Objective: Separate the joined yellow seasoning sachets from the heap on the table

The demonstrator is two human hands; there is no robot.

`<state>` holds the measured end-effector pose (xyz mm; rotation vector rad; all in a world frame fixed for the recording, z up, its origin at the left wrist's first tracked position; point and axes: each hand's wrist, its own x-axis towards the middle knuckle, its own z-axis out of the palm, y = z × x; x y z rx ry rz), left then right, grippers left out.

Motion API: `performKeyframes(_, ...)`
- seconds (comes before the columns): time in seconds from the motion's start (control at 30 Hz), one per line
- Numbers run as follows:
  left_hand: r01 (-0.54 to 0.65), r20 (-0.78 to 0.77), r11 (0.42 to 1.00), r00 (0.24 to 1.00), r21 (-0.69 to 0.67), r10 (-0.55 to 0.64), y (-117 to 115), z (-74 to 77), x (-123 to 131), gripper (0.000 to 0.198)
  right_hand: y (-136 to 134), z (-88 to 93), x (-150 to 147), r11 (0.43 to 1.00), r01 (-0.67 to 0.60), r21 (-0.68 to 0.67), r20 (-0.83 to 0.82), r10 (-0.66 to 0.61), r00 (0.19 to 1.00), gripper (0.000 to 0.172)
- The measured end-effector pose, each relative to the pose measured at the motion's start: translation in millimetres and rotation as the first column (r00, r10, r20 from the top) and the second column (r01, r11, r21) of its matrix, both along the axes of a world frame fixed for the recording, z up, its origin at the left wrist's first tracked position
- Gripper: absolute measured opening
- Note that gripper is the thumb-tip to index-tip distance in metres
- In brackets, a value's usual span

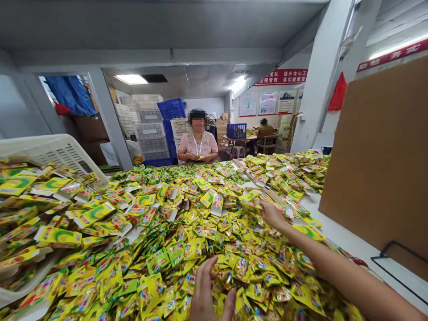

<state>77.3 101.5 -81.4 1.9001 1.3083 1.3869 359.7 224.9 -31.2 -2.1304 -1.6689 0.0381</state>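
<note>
Reaching into heaped yellow sachets (174, 232) | left hand (207, 292): wide, fingers spread, holding nothing | right hand (272, 215): narrow, on sachets, grip unclear

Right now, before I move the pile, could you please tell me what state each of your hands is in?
Left hand: open, fingers spread over the sachets, holding nothing visible.
Right hand: fingers down among the sachets; cannot tell if it holds any.
</note>
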Motion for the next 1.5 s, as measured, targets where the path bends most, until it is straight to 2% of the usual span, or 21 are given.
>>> performKeyframes(0.1, -0.030, -0.040, 0.999, 0.999, 0.034, 0.031, -1, 6.4, -4, 0.044, -19, 16.1, -13, 0.984, -0.166, 0.068, -0.003, 0.167, 0.986, 0.017)
performKeyframes(0.2, -0.086, -0.088, 0.995, 0.992, 0.053, 0.091, -1, 14.2, -7, 0.045, -38, 27.1, -30, 0.939, -0.342, 0.035, -0.054, 0.343, 0.938, 0.013)
performKeyframes(0.27, -0.068, -0.116, 0.997, 0.991, 0.038, 0.072, -2, 17.4, -8, 0.045, -43, 30.5, -36, 0.928, -0.371, 0.002, -0.093, 0.370, 0.924, 0.017)
performKeyframes(0.33, -0.021, -0.136, 1.000, 0.990, -0.001, 0.021, -2, 18.1, -9, 0.045, -38, 29.0, -35, 0.948, -0.316, -0.030, -0.106, 0.311, 0.944, 0.024)
performKeyframes(0.43, 0.037, -0.159, 0.998, 0.986, -0.041, -0.043, -2, 16.4, -10, 0.044, -18, 14.9, -28, 0.974, -0.182, -0.134, -0.098, 0.169, 0.981, 0.024)
performKeyframes(0.57, 0.080, -0.174, 0.995, 0.981, -0.064, -0.090, 1, 15.2, -12, 0.043, 8, -15.2, -26, 0.962, -0.028, -0.270, -0.061, 0.012, 0.998, 0.030)
performKeyframes(0.67, 0.051, -0.148, 0.996, 0.987, -0.073, -0.061, 3, 16.8, -12, 0.039, 19, -29.8, -29, 0.949, 0.068, -0.308, -0.037, -0.083, 0.996, 0.032)
performKeyframes(0.73, 0.060, -0.149, 0.994, 0.986, -0.088, -0.073, 3, 18.1, -12, 0.039, 23, -33.3, -30, 0.942, 0.103, -0.319, -0.044, -0.124, 0.991, 0.032)
performKeyframes(0.87, 0.163, -0.208, 0.974, 0.959, -0.156, -0.194, 1, 20.3, -12, 0.036, 28, -32.4, -28, 0.943, 0.102, -0.316, -0.126, -0.148, 0.981, 0.031)
performKeyframes(0.93, 0.196, -0.223, 0.966, 0.947, -0.166, -0.230, 0, 23.3, -13, 0.033, 26, -30.4, -25, 0.955, 0.081, -0.286, -0.192, -0.140, 0.971, 0.031)
performKeyframes(1.03, 0.177, -0.239, 0.973, 0.948, -0.149, -0.209, 10, 32.2, -15, 0.030, 13, -24.9, -20, 0.980, 0.019, -0.197, -0.323, -0.083, 0.943, 0.028)
performKeyframes(1.1, 0.116, -0.316, 0.982, 0.936, -0.148, -0.158, 29, 39.5, -15, 0.031, -1, -18.8, -17, 0.993, -0.036, -0.109, -0.420, -0.013, 0.907, 0.023)
performKeyframes(1.2, -0.040, -0.535, 0.981, 0.842, -0.192, -0.070, 72, 46.6, -7, 0.039, -28, -6.0, -13, 0.994, -0.096, 0.060, -0.533, 0.113, 0.839, 0.015)
performKeyframes(1.27, -0.133, -0.612, 0.967, 0.790, -0.217, -0.028, 101, 46.4, 3, 0.043, -49, 2.5, -14, 0.979, -0.113, 0.171, -0.581, 0.193, 0.791, 0.015)
performKeyframes(1.33, -0.188, -0.637, 0.956, 0.771, -0.224, 0.002, 121, 43.1, 14, 0.040, -68, 8.8, -16, 0.959, -0.106, 0.264, -0.613, 0.252, 0.749, 0.022)
performKeyframes(1.4, -0.204, -0.649, 0.955, 0.760, -0.214, 0.017, 131, 38.8, 24, 0.035, -84, 11.6, -20, 0.940, -0.074, 0.334, -0.638, 0.283, 0.716, 0.027)
performKeyframes(1.5, -0.163, -0.630, 0.970, 0.776, -0.180, 0.013, 133, 35.8, 32, 0.036, -100, 10.0, -25, 0.928, -0.007, 0.374, -0.687, 0.282, 0.669, 0.030)
